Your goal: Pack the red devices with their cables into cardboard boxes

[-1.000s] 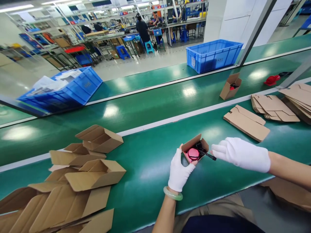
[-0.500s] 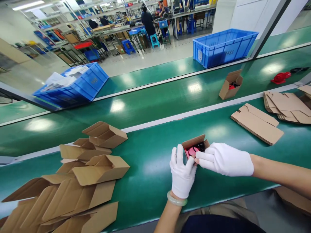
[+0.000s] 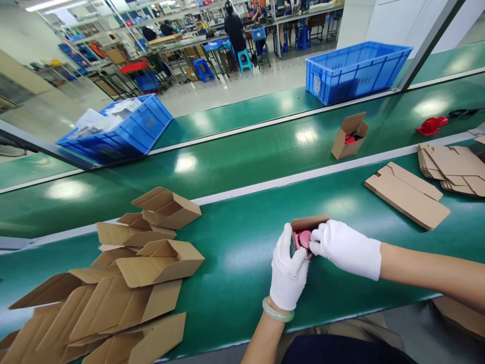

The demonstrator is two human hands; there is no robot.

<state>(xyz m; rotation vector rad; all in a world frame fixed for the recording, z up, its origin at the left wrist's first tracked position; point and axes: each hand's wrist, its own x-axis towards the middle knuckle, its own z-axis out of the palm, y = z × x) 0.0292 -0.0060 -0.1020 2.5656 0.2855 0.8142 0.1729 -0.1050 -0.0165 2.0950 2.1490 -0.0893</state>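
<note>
A small open cardboard box sits on the near green work surface, its back flap raised. Inside it lies a round pinkish-red item; its kind is not clear. My left hand, in a white glove, is closed around the box's left and near sides. From the right, my gloved right hand reaches in with its fingers bent together at the right edge of the pinkish-red item. Those fingers hide the right part of the box and whatever they touch there.
Several open cardboard boxes are piled at left. Flat cartons lie at right. On the green belt stand another filled box and a red corded device. Two blue crates stand behind; people work farther back.
My right hand has shifted from the box's near edge to its right side, fingers now bent over the contents. My left hand has closed in along the box. Black material inside is now covered.
</note>
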